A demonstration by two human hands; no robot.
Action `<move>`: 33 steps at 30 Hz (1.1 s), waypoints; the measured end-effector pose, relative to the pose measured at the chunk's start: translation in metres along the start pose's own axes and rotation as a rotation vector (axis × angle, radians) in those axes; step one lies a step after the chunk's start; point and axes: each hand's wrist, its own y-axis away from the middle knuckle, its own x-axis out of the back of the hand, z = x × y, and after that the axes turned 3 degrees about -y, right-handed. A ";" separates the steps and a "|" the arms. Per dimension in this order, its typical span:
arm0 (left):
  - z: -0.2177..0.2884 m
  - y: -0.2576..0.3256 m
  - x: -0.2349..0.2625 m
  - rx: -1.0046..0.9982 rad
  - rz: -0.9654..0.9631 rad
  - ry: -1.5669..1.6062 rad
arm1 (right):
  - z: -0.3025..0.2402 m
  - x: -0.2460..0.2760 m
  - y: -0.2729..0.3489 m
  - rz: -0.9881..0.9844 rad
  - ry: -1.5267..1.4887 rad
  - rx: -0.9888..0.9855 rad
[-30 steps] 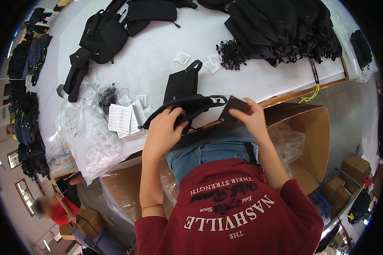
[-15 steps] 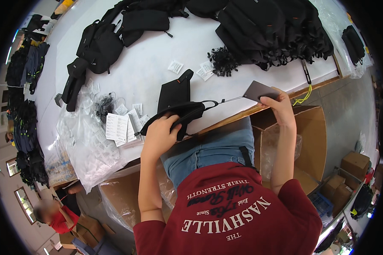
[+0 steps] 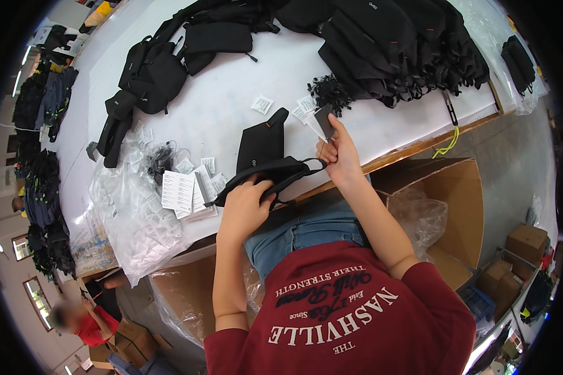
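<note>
My left hand (image 3: pixel 246 209) grips the near edge of a small black bag (image 3: pixel 261 149), its fingers curled into the fold. The bag lies at the table's front edge with a flap pointing away from me and a small orange tab on it. A thin black loop sticks out from its right side. Just right of the bag, my right hand (image 3: pixel 343 159) is closed on a dark grey hang tag (image 3: pixel 324 121), which stands upright between thumb and fingers. Whether the tag's string is tied to the loop is hidden by the fingers.
Black bags (image 3: pixel 413 50) are heaped at the far right, beside a bunch of black cords (image 3: pixel 330 92). Small white packets (image 3: pixel 262 104) lie mid-table. Printed white cards (image 3: pixel 178 191) and a clear plastic bag (image 3: pixel 131 219) sit at left. An open carton (image 3: pixel 460 206) stands below the table edge.
My right hand has moved left and away from me with the hang tag, closer to the bag. The cord stretched between tag and bag loop no longer shows. My left hand keeps its grip.
</note>
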 end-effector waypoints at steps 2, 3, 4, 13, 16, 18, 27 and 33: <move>0.002 0.004 0.006 0.022 0.020 0.032 | -0.012 -0.008 0.002 0.106 0.153 0.177; 0.005 0.006 0.010 0.041 0.039 0.064 | -0.019 -0.011 0.004 0.214 0.306 0.357; 0.008 0.009 0.014 0.038 0.038 0.066 | -0.025 -0.010 0.007 0.215 0.306 0.359; 0.039 0.017 0.047 -0.226 0.098 0.006 | -0.054 -0.042 0.064 -0.097 0.984 0.584; 0.050 0.013 0.042 -0.307 0.253 0.046 | -0.054 -0.067 0.084 -0.381 1.788 0.493; 0.045 0.015 0.036 -0.414 0.238 -0.065 | -0.035 -0.056 0.085 -0.569 1.928 0.524; 0.015 0.028 0.016 -0.386 -0.057 0.276 | -0.034 -0.035 0.105 -0.854 1.898 0.027; -0.063 0.016 0.010 0.246 0.400 -0.369 | -0.027 -0.020 0.105 -0.895 1.917 0.216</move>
